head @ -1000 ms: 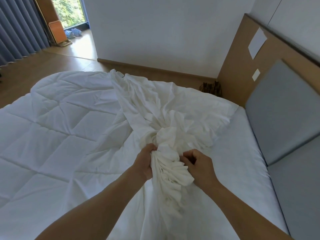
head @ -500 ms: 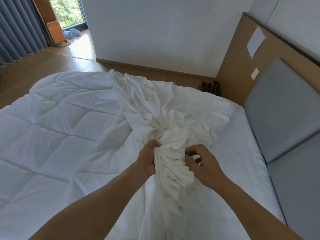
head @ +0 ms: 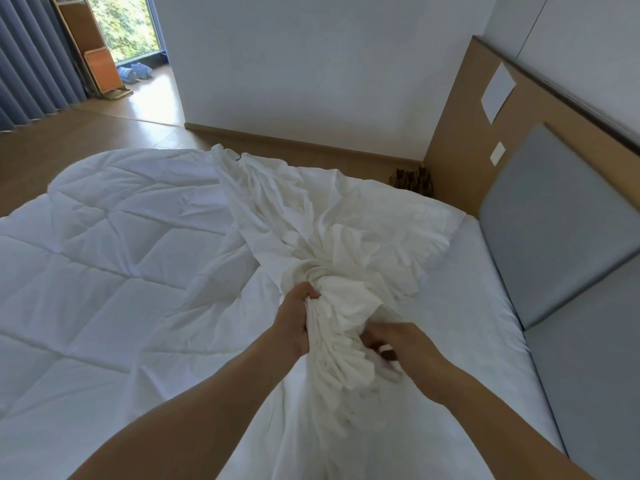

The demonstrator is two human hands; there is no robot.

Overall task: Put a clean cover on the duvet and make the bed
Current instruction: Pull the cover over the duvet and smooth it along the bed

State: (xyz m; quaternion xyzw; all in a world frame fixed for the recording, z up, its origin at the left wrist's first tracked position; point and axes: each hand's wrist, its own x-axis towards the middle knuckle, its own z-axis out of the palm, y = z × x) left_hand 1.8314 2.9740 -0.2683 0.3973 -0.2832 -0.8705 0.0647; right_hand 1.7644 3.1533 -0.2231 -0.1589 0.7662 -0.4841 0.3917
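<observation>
A white quilted duvet (head: 114, 258) lies spread over the left and middle of the bed. On top of it, a cream-white duvet cover (head: 311, 223) runs from the far bed edge toward me and is gathered into a thick bunch of pleats. My left hand (head: 296, 320) is shut on the left side of that bunch. My right hand (head: 398, 344) curls its fingers into the folds lower on the right side of the same bunch. The bare white mattress sheet (head: 471, 306) shows to the right.
A grey padded headboard (head: 561, 244) with a wooden panel (head: 460, 133) stands along the right. A small dark bundle (head: 412, 180) sits on the floor by the far bed corner. Wooden floor, grey curtains (head: 31, 64) and a window lie at the far left.
My right hand let go of its higher grip, slid down and took the folds lower on the bunch. My left hand kept its hold. More cover is gathered between my hands.
</observation>
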